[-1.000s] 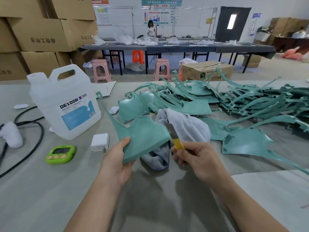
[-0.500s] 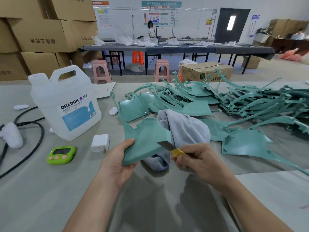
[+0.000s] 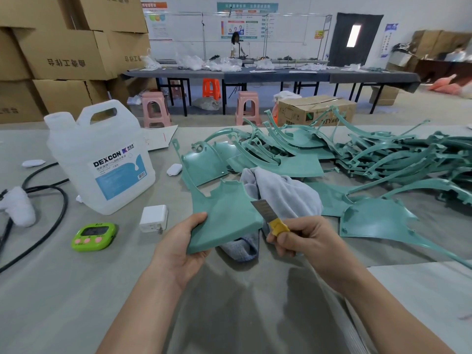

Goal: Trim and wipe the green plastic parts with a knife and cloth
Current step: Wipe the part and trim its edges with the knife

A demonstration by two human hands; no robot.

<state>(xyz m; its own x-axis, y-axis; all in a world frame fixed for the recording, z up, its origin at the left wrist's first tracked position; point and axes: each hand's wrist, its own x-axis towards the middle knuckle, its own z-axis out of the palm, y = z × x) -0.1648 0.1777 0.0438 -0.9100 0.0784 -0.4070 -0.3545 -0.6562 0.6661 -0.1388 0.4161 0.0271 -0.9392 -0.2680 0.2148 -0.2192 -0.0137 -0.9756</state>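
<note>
1. One white plastic jug (image 3: pixel 102 159) stands at the left, probably kept near for wiping.
2. Left hand (image 3: pixel 178 246) grips the flat green plastic part (image 3: pixel 224 218) by its near corner, raising its right edge toward the blade.
3. Crumpled grey cloth (image 3: pixel 286 195) lies just behind, within reach.
4. Right hand (image 3: pixel 304 238) clenches the yellow-handled utility knife (image 3: pixel 268 215), blade at that edge, likely for trimming.
5. Heaped green plastic parts (image 3: pixel 383 154) wait at the right.

White DEXCON jug (image 3: pixel 102 159) standing on the grey table (image 3: pixel 76 302); white charger (image 3: pixel 153 217) and green timer (image 3: pixel 93 237) near its base. Black cable (image 3: pixel 66 200) loops at left; cardboard boxes (image 3: pixel 63 47) stacked behind.
</note>
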